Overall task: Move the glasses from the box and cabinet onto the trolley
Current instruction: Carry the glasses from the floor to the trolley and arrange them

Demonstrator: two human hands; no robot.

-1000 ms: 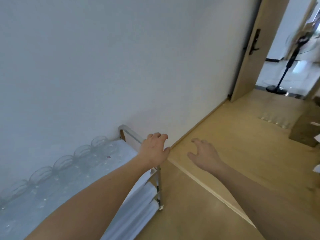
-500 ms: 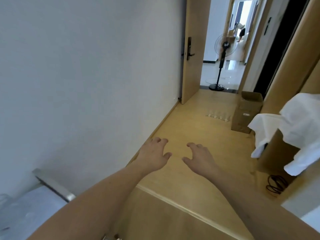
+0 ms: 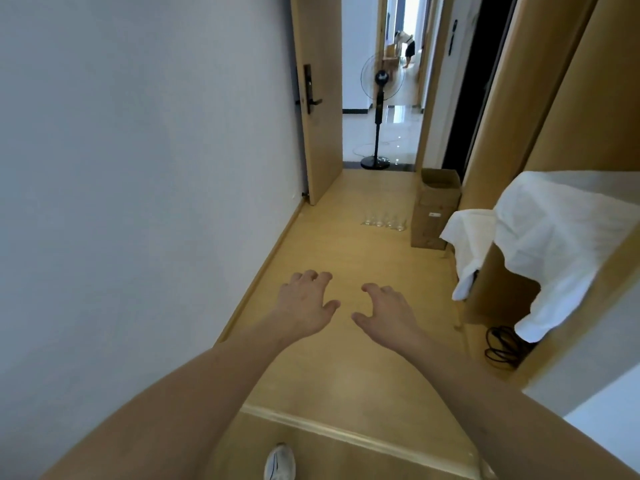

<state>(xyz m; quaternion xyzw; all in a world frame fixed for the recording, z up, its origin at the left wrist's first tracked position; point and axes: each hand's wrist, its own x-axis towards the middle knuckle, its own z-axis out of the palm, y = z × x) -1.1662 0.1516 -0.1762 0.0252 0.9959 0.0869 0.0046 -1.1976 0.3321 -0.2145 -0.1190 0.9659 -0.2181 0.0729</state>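
Note:
Several clear glasses [image 3: 383, 221] stand in a row on the wooden floor far ahead, just left of an open cardboard box [image 3: 434, 211]. My left hand [image 3: 304, 303] and my right hand [image 3: 388, 311] are stretched out in front of me over the floor, side by side, fingers loosely curled and holding nothing. Both hands are well short of the glasses. The trolley is out of view.
A white wall runs along the left. A wooden cabinet draped with white cloth [image 3: 540, 244] stands at the right, with a black cable [image 3: 502, 348] on the floor beside it. An open door [image 3: 317, 98] and a standing fan [image 3: 379, 112] lie ahead. My shoe [image 3: 280, 462] shows at the bottom.
The view has swung away from the trolley with its glasses, and down the corridor. My left hand has let go of the trolley handle; both hands now reach forward, empty.

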